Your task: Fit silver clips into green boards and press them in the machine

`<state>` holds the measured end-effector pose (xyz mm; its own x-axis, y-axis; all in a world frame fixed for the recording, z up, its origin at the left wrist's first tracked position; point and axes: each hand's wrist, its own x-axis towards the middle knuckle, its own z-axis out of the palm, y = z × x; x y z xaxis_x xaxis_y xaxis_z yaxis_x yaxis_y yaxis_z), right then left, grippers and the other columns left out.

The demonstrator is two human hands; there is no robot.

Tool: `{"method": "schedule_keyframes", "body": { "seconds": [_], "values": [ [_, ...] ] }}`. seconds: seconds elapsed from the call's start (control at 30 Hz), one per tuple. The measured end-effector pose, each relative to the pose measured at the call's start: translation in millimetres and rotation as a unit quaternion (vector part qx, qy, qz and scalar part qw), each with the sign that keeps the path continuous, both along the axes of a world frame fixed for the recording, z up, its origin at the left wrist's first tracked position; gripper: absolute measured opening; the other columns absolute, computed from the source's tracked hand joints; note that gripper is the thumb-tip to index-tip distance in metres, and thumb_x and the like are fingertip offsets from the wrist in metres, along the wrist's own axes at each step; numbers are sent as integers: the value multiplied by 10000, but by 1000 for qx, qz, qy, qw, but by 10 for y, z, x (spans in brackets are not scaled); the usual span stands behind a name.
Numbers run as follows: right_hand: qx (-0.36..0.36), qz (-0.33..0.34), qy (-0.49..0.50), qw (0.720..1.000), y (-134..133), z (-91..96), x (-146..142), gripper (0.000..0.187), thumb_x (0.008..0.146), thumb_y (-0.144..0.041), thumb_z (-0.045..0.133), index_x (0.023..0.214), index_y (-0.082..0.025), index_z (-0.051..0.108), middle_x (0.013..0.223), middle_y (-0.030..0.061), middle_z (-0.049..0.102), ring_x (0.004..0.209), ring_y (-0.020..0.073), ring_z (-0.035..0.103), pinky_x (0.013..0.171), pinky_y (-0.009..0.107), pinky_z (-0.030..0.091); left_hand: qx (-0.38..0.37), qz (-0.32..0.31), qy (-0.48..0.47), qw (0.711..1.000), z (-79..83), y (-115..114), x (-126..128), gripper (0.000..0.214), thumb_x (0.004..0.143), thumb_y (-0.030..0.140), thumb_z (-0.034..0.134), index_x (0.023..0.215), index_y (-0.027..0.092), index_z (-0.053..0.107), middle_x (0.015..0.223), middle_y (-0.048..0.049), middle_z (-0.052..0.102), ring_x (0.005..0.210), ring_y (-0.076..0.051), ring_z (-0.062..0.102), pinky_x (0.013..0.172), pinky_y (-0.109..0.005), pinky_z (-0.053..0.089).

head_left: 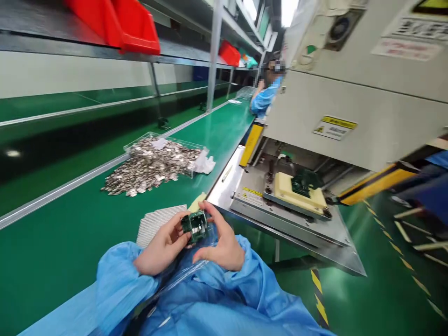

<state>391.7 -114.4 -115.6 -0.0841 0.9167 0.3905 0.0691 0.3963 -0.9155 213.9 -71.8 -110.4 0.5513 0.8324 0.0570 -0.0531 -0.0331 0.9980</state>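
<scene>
Along a factory line, a long green worktop [52,261] is set beside a beige press machine [350,116], beneath metal shelving [213,56]. Nearest in view, a small green circuit board [195,226] is held just beyond the worktop's edge, above the lap of a blue gown [217,298]. It is pinched at its sides between the fingertips of the left hand [163,247] and the right hand [224,240], with the fingers curled and neither hand spread (what the silvery part on the board is cannot be told at this size). Close handling of the board is judged to be the step in hand; any further move would call for a steady grip by the edges. A clear plastic sheet [182,273] is draped across the lap, and a ridged grey mat [157,224] and a pale yellow foam piece [196,201] are laid just beside the board. Farther out, small metal pieces [150,165] are heaped in a clear tray [164,141] and spilled past it, with a crumpled white bag [204,163] alongside. To the right, a yellow fixture [299,193] carrying another green board [304,182] is seated inside the machine. Farthest off, a co-worker in blue [268,95] is seen along the line, with red bins [112,23] shelved opposite.
</scene>
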Motion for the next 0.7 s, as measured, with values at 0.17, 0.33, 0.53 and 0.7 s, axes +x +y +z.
{"method": "schedule_keyframes", "body": {
  "seconds": [0.17,0.33,0.53,0.7],
  "values": [
    [5,-132,73,989,-316,157,459,862,508,-649,778,1234,-249,542,1097,98,632,980,275,616,899,401,493,21,-220,24,975,379,29,636,443,849,335,586,1276,250,499,1008,-94,660,887,-221,656,739,-329,565],
    [64,-313,155,935,-763,179,1182,829,511,-696,749,1177,-249,538,1051,113,620,943,307,624,807,419,529,164,-270,51,947,690,220,1577,482,778,337,660,1228,216,537,1077,-94,646,1037,-250,613,879,-377,525],
    [127,-506,93,848,-1055,121,1906,786,576,-702,721,1168,-213,557,1069,116,597,975,292,594,809,407,508,284,-119,84,948,877,458,2781,805,640,366,768,1333,130,432,1389,-194,452,1279,-346,430,1077,-489,338],
    [156,-520,34,839,-920,336,2272,771,597,-687,719,1155,-180,554,1065,124,610,994,288,595,835,404,491,219,-97,68,968,934,533,3175,728,609,310,792,1240,76,516,1127,-212,634,1049,-351,603,928,-494,468]
  ]
}}
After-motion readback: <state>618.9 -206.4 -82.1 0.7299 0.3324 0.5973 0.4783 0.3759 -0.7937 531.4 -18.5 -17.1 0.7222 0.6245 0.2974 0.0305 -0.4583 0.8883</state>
